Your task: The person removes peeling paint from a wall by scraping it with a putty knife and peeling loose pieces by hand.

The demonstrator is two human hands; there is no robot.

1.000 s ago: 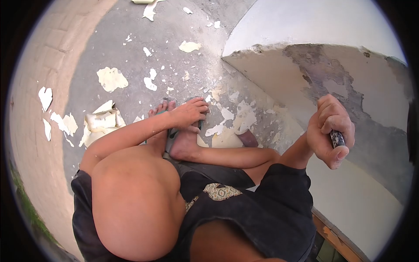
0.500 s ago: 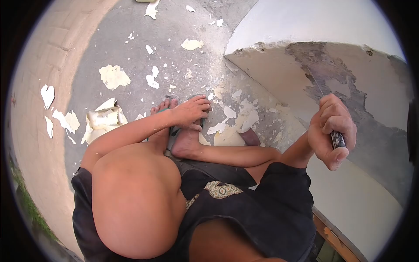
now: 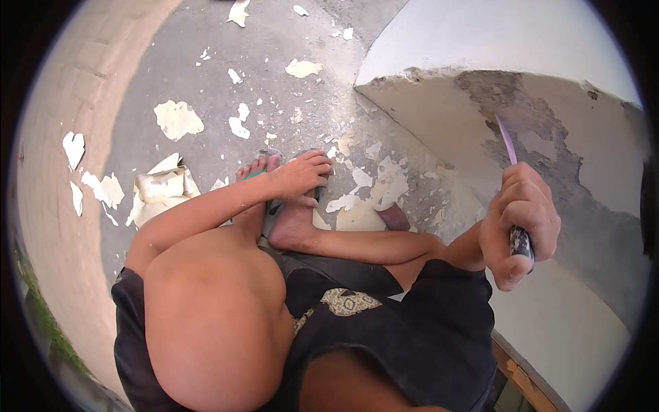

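Observation:
My right hand (image 3: 523, 216) is closed round the dark, paint-flecked handle of a knife (image 3: 507, 141). Its narrow blade points up and away, with the tip over a rough bare patch (image 3: 532, 127) on the wall (image 3: 419, 93), where the pale paint is gone. Whether the tip touches the wall I cannot tell. My left hand (image 3: 300, 177) lies over my sandalled foot (image 3: 292, 223), fingers stretched out and holding nothing.
Flakes of cream paint litter the grey floor (image 3: 206, 82), among them a large piece (image 3: 178, 120) and a crumpled heap (image 3: 165, 189) beside my left forearm. A wooden edge (image 3: 525, 374) shows at the lower right. Grass (image 3: 51, 326) borders the left side.
My right hand has come slightly down, towards me. The knife blade has turned, so its flat face shows instead of its thin edge. My left hand stays put.

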